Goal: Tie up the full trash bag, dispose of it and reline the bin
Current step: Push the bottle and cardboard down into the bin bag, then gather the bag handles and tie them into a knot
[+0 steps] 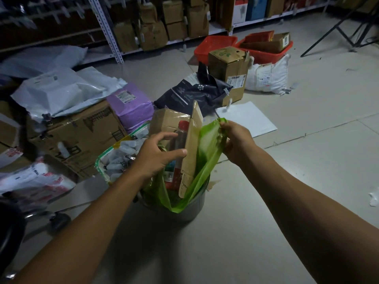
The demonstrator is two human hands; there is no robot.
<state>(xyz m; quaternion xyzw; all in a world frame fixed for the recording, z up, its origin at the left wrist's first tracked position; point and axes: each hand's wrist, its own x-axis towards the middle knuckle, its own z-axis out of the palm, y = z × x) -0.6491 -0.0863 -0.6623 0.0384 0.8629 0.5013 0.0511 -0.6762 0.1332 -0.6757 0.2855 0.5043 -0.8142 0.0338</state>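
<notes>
A small grey bin (192, 210) stands on the floor at the middle of the view, lined with a green trash bag (207, 148). Folded cardboard (191, 144) and a bottle with a red cap (181, 138) stick up out of the bag. My right hand (235, 140) pinches the bag's upper right edge and holds it raised. My left hand (158, 154) hovers over the bag's left side, fingers spread around the bottle and thumb against the cardboard; a firm grip is not visible.
Cardboard boxes (80, 138), grey and purple parcels (131, 105) and a clear bag of small items (121, 154) crowd the floor left of the bin. A dark pet-food bag (192, 93), a box (229, 66) and red baskets (264, 46) lie beyond. Shelves line the back. A chair wheel (59, 220) sits lower left.
</notes>
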